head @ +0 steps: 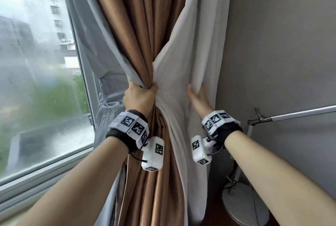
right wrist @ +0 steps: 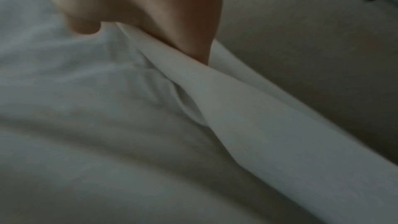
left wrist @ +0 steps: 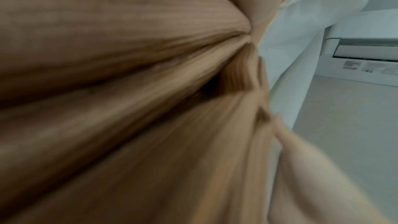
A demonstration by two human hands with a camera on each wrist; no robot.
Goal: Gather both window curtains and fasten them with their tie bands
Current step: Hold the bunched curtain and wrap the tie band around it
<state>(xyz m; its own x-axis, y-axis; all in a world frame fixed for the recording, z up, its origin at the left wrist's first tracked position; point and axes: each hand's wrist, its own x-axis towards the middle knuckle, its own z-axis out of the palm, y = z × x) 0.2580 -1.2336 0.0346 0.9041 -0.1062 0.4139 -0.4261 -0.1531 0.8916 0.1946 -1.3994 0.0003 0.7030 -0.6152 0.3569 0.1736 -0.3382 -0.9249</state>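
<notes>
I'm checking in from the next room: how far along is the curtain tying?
Done: the brown curtain is bunched in the left hand. In hand: the right hand reaches into the white lining, part still loose. Left: no tie band is visible or fastened, and the second curtain is out of view.

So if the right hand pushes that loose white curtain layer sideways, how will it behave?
Probably floppy: the loose white curtain layer already drapes in soft folds around the right hand. Likely light, creasing easily. It may slide back unless gathered into the left hand grip.
</notes>
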